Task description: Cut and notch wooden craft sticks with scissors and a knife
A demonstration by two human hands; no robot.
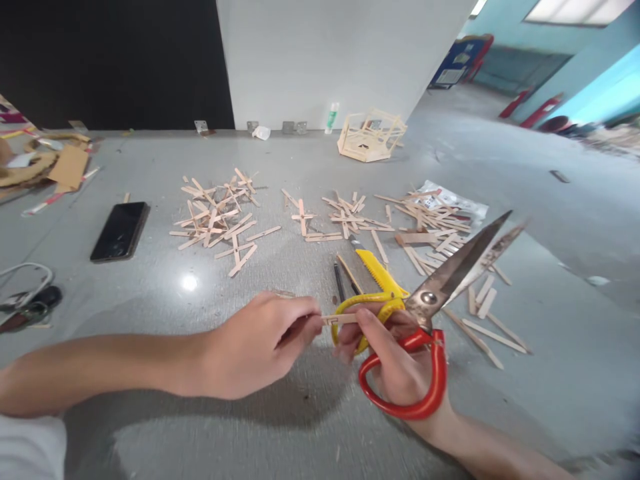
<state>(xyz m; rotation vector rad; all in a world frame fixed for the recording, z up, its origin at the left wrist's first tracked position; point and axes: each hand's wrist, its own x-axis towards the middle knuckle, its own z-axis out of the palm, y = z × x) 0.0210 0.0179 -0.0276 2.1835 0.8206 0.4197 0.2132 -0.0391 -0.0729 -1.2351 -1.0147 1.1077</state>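
A short wooden craft stick [341,319] with dark pencil-like marks near one end is stretched between my two hands. My left hand [270,340] pinches its marked end between thumb and fingers. At the other end, the thumb and fingertips of my right hand [395,357] grip the stick. That same hand also carries scissors [429,299] with one red and one yellow handle, their blades slightly apart and pointing up to the right, away from the stick. A yellow utility knife [377,270] lies just behind, beside a dark pen [339,281].
Craft sticks lie in loose piles at left [215,217], centre [350,213] and right [430,220]. Towards the back stand a stick-built frame [373,137] and a glue tube [331,118]. A phone [120,231] and a cable [43,273] lie at the left.
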